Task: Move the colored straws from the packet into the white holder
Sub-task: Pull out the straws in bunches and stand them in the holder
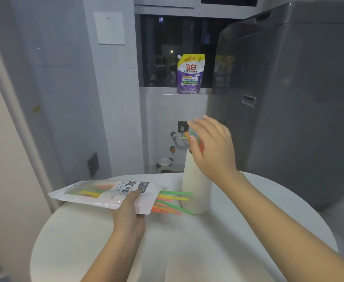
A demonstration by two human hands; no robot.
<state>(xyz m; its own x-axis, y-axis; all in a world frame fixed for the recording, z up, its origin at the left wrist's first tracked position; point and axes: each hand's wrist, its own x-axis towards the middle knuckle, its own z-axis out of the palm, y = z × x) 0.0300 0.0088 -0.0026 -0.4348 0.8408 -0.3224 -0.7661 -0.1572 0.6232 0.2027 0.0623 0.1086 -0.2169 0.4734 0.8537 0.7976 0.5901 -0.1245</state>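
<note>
pinching the open end of a flat, white and clear plastic straw packet [108,193], the left hand [129,212] keeps it lying on the round white desk [187,241] at about 10 o'clock from the desk's middle; thumb on top, fingers curled under, closed on the packet. thin green, yellow, orange and pink plastic straws [172,201] spill out of the packet's mouth toward 3 o'clock, their tips reaching the foot of the tall, ribbed white holder [196,188], which stands upright at about 12 o'clock on the desk. more straws show through the packet's clear window.

the right hand [213,148] hovers over the holder's mouth, fingers spread loosely and open, palm turned down. under it a few straw ends [188,137], orange and green among them, stick up out of the holder; whether the hand touches them cannot be told.

beyond the desk, a purple and yellow detergent pouch [190,74] stands on the window sill at 12 o'clock, and a grey washing machine [299,98] fills the 2 o'clock side.
</note>
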